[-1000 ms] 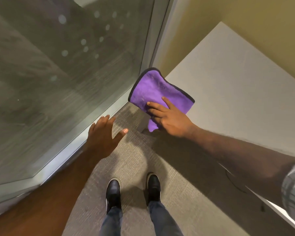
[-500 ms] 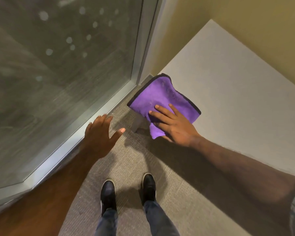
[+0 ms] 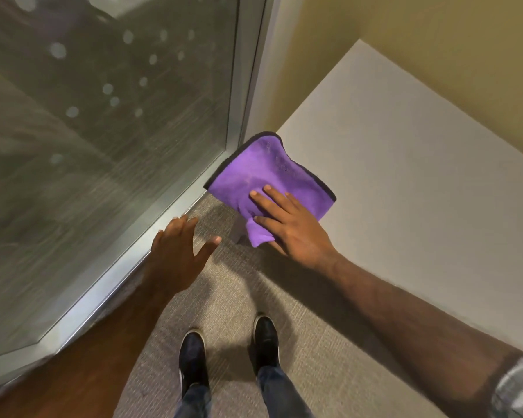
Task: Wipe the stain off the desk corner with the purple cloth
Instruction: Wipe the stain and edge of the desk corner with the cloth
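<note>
The purple cloth (image 3: 263, 173), folded and edged in black, lies over the near left corner of the pale desk (image 3: 405, 182). My right hand (image 3: 287, 221) presses flat on the cloth, fingers spread on top and thumb hooked round a flap that hangs over the desk's edge. The cloth covers the corner, so no stain shows. My left hand (image 3: 178, 251) hovers open in the air to the left of the corner, above the carpet, touching nothing.
A glass wall with a metal frame (image 3: 175, 218) runs along the left, close to the desk corner. A yellow wall (image 3: 435, 40) backs the desk. My two black shoes (image 3: 227, 351) stand on grey carpet below the corner.
The cloth and my right hand have slid a little back and to the right over the corner. My left hand has stayed open in about the same place.
</note>
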Available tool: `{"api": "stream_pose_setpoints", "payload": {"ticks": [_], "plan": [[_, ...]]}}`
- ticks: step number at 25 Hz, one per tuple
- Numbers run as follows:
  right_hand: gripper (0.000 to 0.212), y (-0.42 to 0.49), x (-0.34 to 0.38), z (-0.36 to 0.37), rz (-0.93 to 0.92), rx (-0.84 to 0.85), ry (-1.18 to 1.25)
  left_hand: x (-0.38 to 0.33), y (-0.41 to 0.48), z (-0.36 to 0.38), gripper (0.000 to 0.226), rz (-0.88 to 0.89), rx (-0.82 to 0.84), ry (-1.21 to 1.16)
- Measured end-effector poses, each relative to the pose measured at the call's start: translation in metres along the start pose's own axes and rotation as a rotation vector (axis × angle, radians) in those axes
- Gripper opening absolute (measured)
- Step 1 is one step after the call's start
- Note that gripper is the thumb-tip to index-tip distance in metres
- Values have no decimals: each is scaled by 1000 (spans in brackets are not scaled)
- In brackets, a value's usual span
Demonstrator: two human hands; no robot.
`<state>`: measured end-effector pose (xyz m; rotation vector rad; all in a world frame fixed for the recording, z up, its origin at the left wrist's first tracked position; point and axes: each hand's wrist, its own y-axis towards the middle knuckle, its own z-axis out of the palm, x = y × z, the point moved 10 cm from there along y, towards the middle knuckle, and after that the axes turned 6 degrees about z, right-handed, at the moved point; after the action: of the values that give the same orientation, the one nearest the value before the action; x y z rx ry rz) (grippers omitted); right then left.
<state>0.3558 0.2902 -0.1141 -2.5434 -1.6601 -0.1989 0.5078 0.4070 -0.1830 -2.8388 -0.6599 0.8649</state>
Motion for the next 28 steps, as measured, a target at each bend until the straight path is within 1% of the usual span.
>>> {"api": "stream_pose_setpoints", "payload": {"ticks": [3, 5, 6, 8, 9, 11, 12, 13, 15, 17, 19, 22, 25, 28], "plan": [[42, -27, -10, -8, 54, 11, -40, -8, 4, -1, 82, 35, 18, 4], [46, -38, -15, -10, 102, 47, -56, -9, 5, -2, 83, 41, 31, 3], [49, -41, -16, -10, 128, 79, -13, -9, 4, -3, 84, 35, 27, -3], [54, -39, -19, -13, 179, 114, 157, -9, 1, -6, 88, 26, 16, -13], [55, -35, -23, -17, 227, 88, 237, -11, 0, -7, 90, 26, 13, -13], [61, -24, -36, -23, 391, -19, 320, -13, 0, -8, 93, 25, 8, -12], [70, -17, -43, -22, 488, -45, 315, -14, 0, -9, 94, 22, 6, -13], [80, -10, -48, -17, 568, -35, 265, -16, 0, -9, 93, 22, 2, -14], [96, 5, -51, -3, 651, 28, 116, -18, 2, -9, 91, 35, -6, -7], [100, 19, -53, 4, 698, 55, 41, -21, 3, -7, 89, 48, -6, 3], [94, 27, -52, 7, 699, 72, -19, -22, 5, -5, 90, 56, -4, 5], [71, 30, -34, 5, 555, 64, -90, -25, 7, -3, 89, 74, -22, 6], [52, 17, -24, -2, 421, 19, -28, -29, 7, -2, 90, 94, -33, 21], [40, -1, -26, -10, 371, -54, 86, -36, 7, -5, 92, 112, -31, 9]]}}
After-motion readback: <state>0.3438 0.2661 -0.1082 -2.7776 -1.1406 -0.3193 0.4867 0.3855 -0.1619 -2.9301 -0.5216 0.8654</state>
